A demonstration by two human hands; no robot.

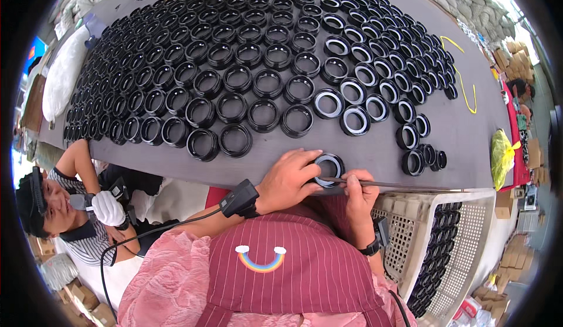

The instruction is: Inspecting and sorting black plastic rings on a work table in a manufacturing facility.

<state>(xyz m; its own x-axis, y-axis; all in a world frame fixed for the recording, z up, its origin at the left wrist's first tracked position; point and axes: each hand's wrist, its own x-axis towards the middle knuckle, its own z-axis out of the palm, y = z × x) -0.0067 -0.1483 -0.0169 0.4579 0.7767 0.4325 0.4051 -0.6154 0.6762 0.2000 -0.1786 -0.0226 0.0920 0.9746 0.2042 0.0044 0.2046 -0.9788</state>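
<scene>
My left hand (288, 180) rests on the near edge of the grey table (469, 133) and grips a black ring-shaped cap with a pale liner (329, 167). My right hand (358, 193) pinches a thin dark rod (399, 183) that lies along the table edge, its tip at the cap. Each wrist carries a black strapped device. Rows of several black ring caps (234, 63) cover the table beyond; those at the right (355, 92) show pale liners inside.
A white perforated crate (410, 233) with stacked black caps (437, 251) stands at my right. A yellow bag (501, 151) and yellow cord (466, 86) lie at the table's right. Another person (64, 209) in a white glove sits at lower left. White sacks (64, 72) line the far sides.
</scene>
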